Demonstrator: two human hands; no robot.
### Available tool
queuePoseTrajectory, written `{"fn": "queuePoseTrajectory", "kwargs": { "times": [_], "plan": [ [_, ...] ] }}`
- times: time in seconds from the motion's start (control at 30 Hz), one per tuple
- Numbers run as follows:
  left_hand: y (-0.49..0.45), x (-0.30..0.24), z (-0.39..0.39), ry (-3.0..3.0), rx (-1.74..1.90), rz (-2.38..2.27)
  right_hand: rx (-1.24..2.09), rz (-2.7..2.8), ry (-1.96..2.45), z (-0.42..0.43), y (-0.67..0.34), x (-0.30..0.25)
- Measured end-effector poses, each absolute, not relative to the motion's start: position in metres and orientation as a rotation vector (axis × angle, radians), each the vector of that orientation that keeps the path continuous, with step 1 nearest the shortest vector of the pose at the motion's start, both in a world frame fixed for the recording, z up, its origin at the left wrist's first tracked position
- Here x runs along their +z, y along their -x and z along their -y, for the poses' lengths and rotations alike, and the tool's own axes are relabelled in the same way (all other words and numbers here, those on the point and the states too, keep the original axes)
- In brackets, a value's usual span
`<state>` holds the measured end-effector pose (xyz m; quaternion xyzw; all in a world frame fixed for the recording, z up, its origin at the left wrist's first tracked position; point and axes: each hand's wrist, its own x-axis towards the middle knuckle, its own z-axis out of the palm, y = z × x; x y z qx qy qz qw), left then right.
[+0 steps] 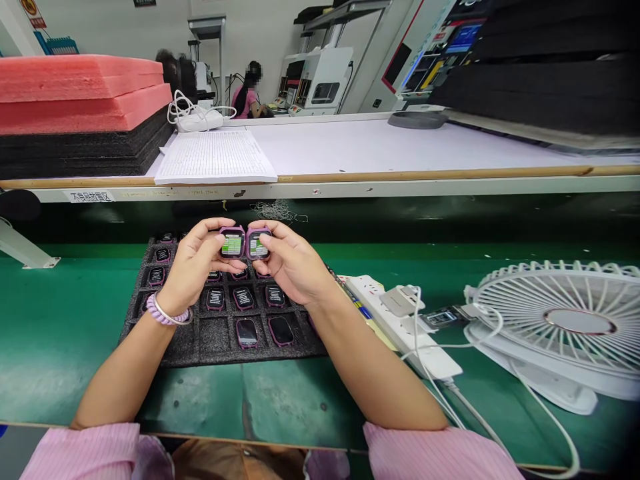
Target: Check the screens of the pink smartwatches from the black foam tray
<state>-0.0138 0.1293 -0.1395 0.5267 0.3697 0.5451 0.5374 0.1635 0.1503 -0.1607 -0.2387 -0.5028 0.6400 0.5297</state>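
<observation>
Two purple-cased smartwatches without straps are held up side by side over a black foam tray (210, 340). My left hand (200, 260) grips the left smartwatch (233, 243) by its edges, thumb at the screen's side. My right hand (290, 260) pinches the right smartwatch (257, 245), its thumb lying over part of the screen. Both screens are lit with green and white blocks. Below, the tray's compartments hold several more smartwatches (243, 298), many showing white text on black. Two in the front row, including one smartwatch (281, 331), have dark screens. My hands hide part of the tray.
Right of the tray lie a white power strip (400, 320) with cables and a white fan (560, 320). A raised shelf (340, 150) at the back bears paper sheets (215, 157), pink foam blocks (85, 93) and black foam. Another person (246, 97) sits far behind, near machines.
</observation>
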Motion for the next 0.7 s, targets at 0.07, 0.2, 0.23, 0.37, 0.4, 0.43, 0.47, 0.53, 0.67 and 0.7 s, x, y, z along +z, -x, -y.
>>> {"fn": "queuePoseTrajectory", "kwargs": {
  "times": [0.07,0.2,0.23,0.37,0.4,0.43,0.47,0.53,0.67,0.7],
  "plan": [
    [0.0138,-0.1384,-0.1287,-1.234,1.303,-0.871,1.540,1.165,0.575,-0.1505,-0.1633,-0.1604],
    [0.0138,-0.1380,-0.1278,-1.239,1.295,-0.865,1.520,1.192,0.599,-0.1500,-0.1640,-0.1613],
    [0.0138,-0.1382,-0.1278,-1.242,1.293,-0.864,1.513,1.202,0.599,-0.1500,-0.1641,-0.1619],
    [0.0135,-0.1397,-0.1281,-1.264,1.286,-0.877,1.487,1.227,0.585,-0.1503,-0.1638,-0.1637],
    [0.0133,-0.1400,-0.1282,-1.272,1.285,-0.885,1.481,1.234,0.585,-0.1502,-0.1636,-0.1638],
    [0.0132,-0.1402,-0.1283,-1.277,1.285,-0.892,1.477,1.239,0.585,-0.1501,-0.1634,-0.1638],
    [0.0131,-0.1403,-0.1283,-1.280,1.287,-0.896,1.475,1.242,0.587,-0.1499,-0.1633,-0.1636],
    [0.0130,-0.1402,-0.1282,-1.278,1.295,-0.895,1.480,1.240,0.589,-0.1494,-0.1633,-0.1631],
    [0.0136,-0.1387,-0.1270,-1.269,1.308,-0.874,1.515,1.217,0.587,-0.1485,-0.1642,-0.1615],
    [0.0138,-0.1382,-0.1266,-1.266,1.310,-0.866,1.527,1.208,0.584,-0.1483,-0.1645,-0.1611]
  ]
}}
